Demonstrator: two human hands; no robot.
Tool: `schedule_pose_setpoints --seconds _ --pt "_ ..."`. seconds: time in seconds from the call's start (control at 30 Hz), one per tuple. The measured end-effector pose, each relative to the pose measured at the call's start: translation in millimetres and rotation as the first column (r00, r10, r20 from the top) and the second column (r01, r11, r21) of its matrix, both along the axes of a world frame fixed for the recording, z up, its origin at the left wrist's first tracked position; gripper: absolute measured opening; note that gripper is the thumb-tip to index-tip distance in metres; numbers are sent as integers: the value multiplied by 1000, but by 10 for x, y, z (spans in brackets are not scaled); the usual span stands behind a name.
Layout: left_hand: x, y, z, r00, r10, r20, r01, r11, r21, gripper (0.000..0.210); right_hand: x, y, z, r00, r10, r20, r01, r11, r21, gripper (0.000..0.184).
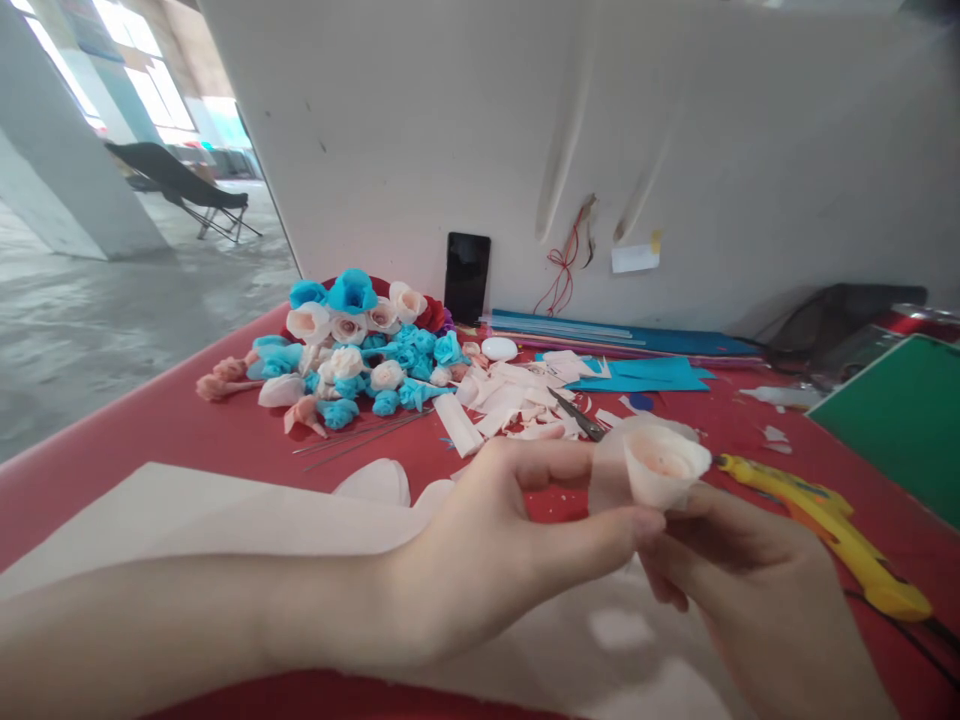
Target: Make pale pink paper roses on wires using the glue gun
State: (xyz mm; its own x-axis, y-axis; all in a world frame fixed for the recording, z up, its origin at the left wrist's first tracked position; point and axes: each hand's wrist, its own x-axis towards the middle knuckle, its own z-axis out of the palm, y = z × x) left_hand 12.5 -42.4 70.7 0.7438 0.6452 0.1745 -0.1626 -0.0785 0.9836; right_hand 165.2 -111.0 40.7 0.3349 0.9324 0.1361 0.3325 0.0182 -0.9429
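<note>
The cream paper flower (664, 475) is held up in front of me over the red desk (195, 430), its cup facing upward. My left grip (495, 550) pinches it, thumb low at the base and fingers out along a loose thin petal (609, 472); my right grip (750, 560) grasps the lower part from the right. I take it both hold low to spare the soft rim from creasing. Just beside the right grip lies a yellow glue gun (832, 525), nozzle toward the flower, presumably placed for a short reach. A large pale sheet (187, 515) lies flat on the desk beneath my arms. Beyond the flower, scissors (581, 415) rest among paper scraps (502, 395), likely kept together for cutting. Farther left, blue, white and pink flowers (412, 350) are massed together, I suppose to leave room for handling. A phone (467, 278) stands upright behind them, apparently propped against the white panel (412, 130)
</note>
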Motion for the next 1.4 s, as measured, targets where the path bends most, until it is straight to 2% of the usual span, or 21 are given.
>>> schedule_pose_setpoints --seconds 0.1,0.23,0.3,0.47,0.63,0.8,1.0,1.2,1.3,1.4 --pt "-8 8 -14 999 14 -48 -13 999 29 10 18 3 -11 999 21 28 -21 1000 0 28" --pt "-17 20 -27 995 36 -91 -30 997 65 14 -70 -25 33 994 -106 -34 103 992 -70 33" --pt "-22 25 -22 992 45 -115 -39 998 52 17 -115 -37 64 989 -133 -63 126 986 -106 24" --pt "-32 43 39 978 52 -200 -58 998 -25 22 -100 -33 90 998 -25 -65 19 995 -98 17" --pt "-29 58 58 981 50 -185 -62 996 -59 20 -60 -23 103 998 39 -41 -38 999 20 15" --pt "-32 64 0 979 41 -202 -57 996 -74 23 -69 -30 110 999 28 -23 -27 999 35 14" --pt "-34 57 -61 961 71 -267 -99 991 -93 27 -94 -42 116 996 -63 61 63 998 -2 23" --pt "-27 54 -53 974 31 -224 -57 992 -109 24 -75 -38 108 993 -62 98 63 998 -4 20" --pt "-36 48 -54 969 32 -244 -59 993 -103 27 -27 -14 79 992 -31 119 31 999 8 20" --pt "-39 44 -67 966 41 -254 -71 992 -108 28 33 17 40 985 62 164 -71 996 54 19"
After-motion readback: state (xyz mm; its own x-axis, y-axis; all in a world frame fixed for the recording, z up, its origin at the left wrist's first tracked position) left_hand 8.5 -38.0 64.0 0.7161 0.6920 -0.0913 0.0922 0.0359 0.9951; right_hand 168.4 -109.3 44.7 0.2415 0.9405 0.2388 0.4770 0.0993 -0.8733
